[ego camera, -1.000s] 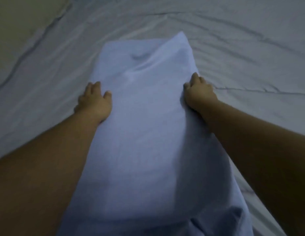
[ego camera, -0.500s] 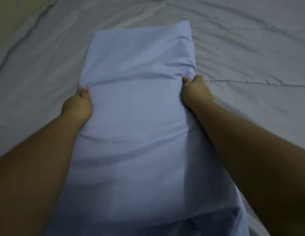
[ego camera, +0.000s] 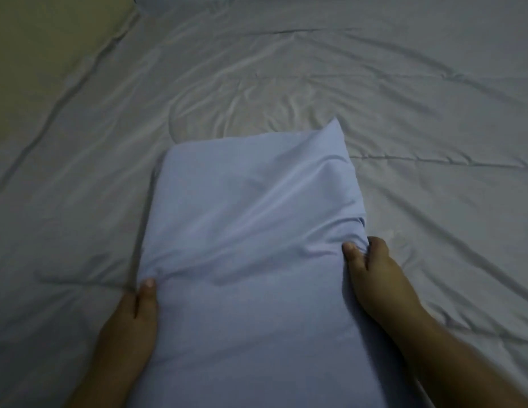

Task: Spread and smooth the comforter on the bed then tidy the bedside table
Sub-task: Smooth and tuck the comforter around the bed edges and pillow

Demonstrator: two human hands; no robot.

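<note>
Pale grey, creased fabric comforter [ego camera: 374, 83] lies spread across the bed and fills most of the view, its folds fanning out from the middle. At its upper left edge is a flat olive-yellow surface [ego camera: 50, 54]; what that is cannot be told. On top of the comforter, at the centre, lies a long light blue cloth-covered pillow [ego camera: 251, 260], its far right corner standing up in a point. The left grip [ego camera: 130, 325], a bare hand, holds the pillow's left side with the thumb on top and the other fingers hidden beneath. The right grip [ego camera: 371, 275], also bare, pinches bunched fabric at the pillow's right edge between thumb and curled fingers. Wrinkles run across the pillow between the two grips.
</note>
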